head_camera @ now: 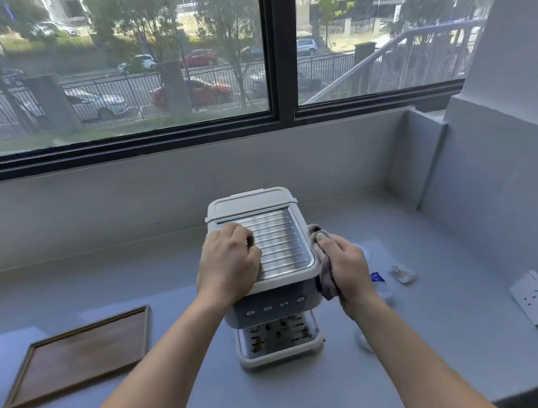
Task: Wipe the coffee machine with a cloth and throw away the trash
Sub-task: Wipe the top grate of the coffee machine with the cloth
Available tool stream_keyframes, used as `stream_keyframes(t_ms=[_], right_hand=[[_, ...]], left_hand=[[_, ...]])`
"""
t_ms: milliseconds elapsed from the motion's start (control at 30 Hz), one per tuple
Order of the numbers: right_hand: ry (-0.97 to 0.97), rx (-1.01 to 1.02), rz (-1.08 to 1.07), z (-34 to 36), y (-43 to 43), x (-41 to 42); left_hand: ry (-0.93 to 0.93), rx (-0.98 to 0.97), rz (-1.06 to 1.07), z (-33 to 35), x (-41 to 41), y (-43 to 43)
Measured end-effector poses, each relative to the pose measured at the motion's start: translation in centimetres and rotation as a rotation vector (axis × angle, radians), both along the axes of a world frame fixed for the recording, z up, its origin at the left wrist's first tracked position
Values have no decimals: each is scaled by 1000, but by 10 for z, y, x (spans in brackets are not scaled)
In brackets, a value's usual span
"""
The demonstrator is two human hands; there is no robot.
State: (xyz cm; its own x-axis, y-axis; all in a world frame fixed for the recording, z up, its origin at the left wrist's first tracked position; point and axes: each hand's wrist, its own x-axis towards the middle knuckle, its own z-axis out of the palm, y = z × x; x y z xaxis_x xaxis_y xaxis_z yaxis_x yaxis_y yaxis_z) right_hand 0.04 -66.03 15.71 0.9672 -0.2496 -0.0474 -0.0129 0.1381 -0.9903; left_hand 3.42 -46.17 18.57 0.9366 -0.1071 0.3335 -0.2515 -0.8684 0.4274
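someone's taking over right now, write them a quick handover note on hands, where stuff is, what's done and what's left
Left hand: flat on top of the coffee machine, steadying it, no grip on anything.
Right hand: grip closed on the cloth, pressed against the machine's right side.
Trash: small wrappers lie on the counter right of the machine.
Wooden tray sits on the left, empty.
Done: cannot tell how much has been wiped.
Left: finish the wiping, including the stained drip tray, then throw the trash away. No bin in view.

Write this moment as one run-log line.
left hand: steadying coffee machine top | right hand: pressing cloth on its right side | trash: on counter
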Motion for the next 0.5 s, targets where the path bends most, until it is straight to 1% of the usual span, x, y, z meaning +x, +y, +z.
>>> stream_keyframes(t_ms=[100,167,200,233,300,333,367,433,500], right_hand=[[72,88,-40,-2,-2,12],[58,145,-98,-10,6,2],[32,134,-171,-16,14,-6],[-16,91,-264,-23,24,-15],[-165,-106,-458,-37,50,-34],[-236,-214,-522,-42,64,-41],[-278,-275,-578,-47,78,-45],[-264,-276,-675,-51,105,-51],[-211,-225,-746,-47,134,-54]], left_hand=[[26,-76,-7,1,1,3],[49,-189,-31,4,0,5],[55,-247,-49,6,-1,7],[59,-301,-66,8,-1,9],[70,-388,-100,10,-1,12],[81,-419,-119,9,-1,14],[89,-439,-140,7,-1,16],[63,-435,-165,4,-5,17],[-1,-360,-153,1,-6,16]])
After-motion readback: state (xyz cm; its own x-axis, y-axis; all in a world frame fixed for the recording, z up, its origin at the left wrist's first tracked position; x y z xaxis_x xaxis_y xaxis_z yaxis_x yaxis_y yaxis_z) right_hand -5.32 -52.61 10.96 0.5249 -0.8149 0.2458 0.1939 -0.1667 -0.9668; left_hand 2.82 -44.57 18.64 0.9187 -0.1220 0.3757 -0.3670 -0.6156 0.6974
